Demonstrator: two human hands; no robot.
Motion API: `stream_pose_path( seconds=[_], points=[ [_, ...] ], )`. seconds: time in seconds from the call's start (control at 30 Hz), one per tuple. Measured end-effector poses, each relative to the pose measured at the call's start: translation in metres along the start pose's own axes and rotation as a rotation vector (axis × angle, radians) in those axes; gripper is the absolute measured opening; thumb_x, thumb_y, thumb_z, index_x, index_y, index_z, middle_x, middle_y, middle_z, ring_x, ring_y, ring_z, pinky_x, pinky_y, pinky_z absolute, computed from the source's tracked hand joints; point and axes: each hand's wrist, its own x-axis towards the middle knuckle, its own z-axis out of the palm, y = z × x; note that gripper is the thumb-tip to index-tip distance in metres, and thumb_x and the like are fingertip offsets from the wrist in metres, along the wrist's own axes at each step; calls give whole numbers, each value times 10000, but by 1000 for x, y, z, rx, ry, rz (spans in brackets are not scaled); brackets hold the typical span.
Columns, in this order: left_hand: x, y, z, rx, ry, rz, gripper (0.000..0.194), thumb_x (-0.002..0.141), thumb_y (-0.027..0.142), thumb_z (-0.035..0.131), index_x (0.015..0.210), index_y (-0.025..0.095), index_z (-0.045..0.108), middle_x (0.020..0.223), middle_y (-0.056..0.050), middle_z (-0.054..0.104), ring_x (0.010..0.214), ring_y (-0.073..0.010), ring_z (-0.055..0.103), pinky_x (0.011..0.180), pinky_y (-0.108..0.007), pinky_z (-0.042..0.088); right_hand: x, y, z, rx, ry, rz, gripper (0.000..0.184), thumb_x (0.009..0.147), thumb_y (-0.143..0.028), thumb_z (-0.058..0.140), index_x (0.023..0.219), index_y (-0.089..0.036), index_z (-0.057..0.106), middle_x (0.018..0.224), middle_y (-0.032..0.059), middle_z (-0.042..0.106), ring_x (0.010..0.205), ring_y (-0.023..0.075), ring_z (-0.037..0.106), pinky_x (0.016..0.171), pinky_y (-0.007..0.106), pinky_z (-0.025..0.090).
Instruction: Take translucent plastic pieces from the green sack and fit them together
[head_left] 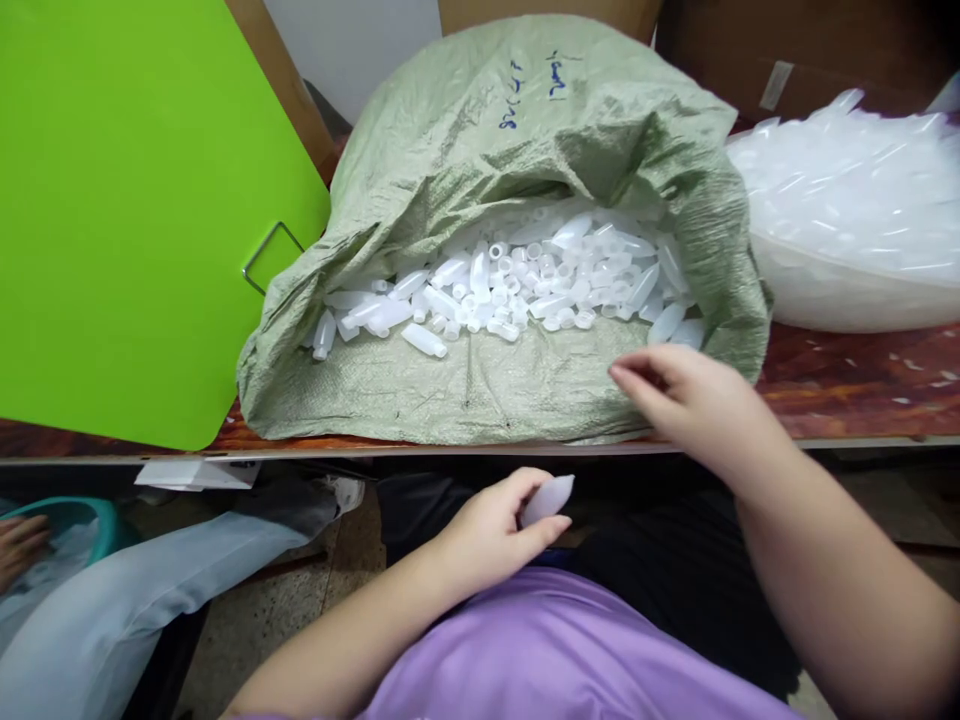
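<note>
My left hand (491, 530), low in front of my body, is closed around a translucent white plastic squeeze tube (549, 500) whose pointed tail sticks out past the fingers. My right hand (694, 400) hovers over the front right lip of a pale green woven sack (465, 390). Its thumb and fingertips are pinched together, and I cannot make out anything between them. Inside the sack's wide mouth lies a heap of similar white tubes (480, 275) with small open necks.
On the left a bright green board (150, 220) with a wire handle covers the table. A bulging clear bag of white tubes (855, 220) stands at the right on the red-brown tabletop (862, 385). Lower left, another person's hand (21, 548) reaches into a teal basin (106, 525).
</note>
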Motion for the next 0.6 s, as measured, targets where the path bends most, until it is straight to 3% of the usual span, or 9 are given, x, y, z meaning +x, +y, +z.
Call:
stream_pose_path(
  seconds=[0.07,0.17,0.3,0.33,0.37,0.4,0.47,0.53,0.6],
  points=[
    [8,-10,6,322,-79,-125,556,758,382,611,1250,182,448,1151,-114,582,995,-253,570,847,-364,445,26,9,4,-154,72,70,305,839,-383,482,1039,-177,586,903,94,629,762,228,592,668,341,446],
    [15,-8,2,700,-94,-168,748,702,332,671,1332,80,357,1277,-219,481,1165,-343,465,951,-425,375,58,13,19,-331,81,67,420,821,-397,499,1166,-158,529,990,133,604,863,272,573,727,373,434],
    [6,26,-40,662,-347,44,403,839,397,489,1180,190,545,1118,-80,628,984,-215,596,851,-306,452,77,12,36,-429,7,36,371,839,-345,460,1138,-145,551,996,153,589,872,279,565,717,370,428],
    [5,36,-56,633,-333,109,325,878,379,419,1097,214,593,1052,-43,653,930,-175,609,827,-272,458,78,11,38,-437,-1,31,360,842,-335,451,1123,-138,559,988,156,589,868,280,564,713,370,428],
    [6,43,-72,656,-200,154,308,896,340,379,1060,209,604,1034,-39,654,934,-161,601,840,-264,452,77,11,39,-439,-3,27,355,843,-332,445,1112,-131,563,979,159,590,867,283,564,710,372,428],
    [10,48,-89,733,29,181,305,895,292,367,1065,185,596,1036,-58,646,952,-170,590,861,-283,444,76,11,39,-436,1,25,354,843,-332,441,1101,-126,568,969,159,591,868,286,563,711,375,430],
    [25,48,-120,1000,392,162,342,858,187,379,1153,145,548,1151,-114,584,1079,-238,521,945,-387,389,71,8,36,-393,31,27,346,838,-323,436,1086,-129,577,957,150,590,866,287,565,720,381,435],
    [45,39,-144,1222,488,114,403,812,130,418,1202,121,515,1278,-161,485,1202,-308,412,975,-458,343,61,1,31,-268,71,30,335,829,-295,436,1096,-151,578,966,129,577,825,256,577,726,371,447],
    [61,28,-156,1330,452,80,397,806,118,418,1187,145,525,1275,-151,494,1231,-322,380,971,-479,339,46,-7,27,-80,90,12,341,830,-272,438,1132,-185,569,970,101,552,767,209,584,714,346,465]
  ],
)
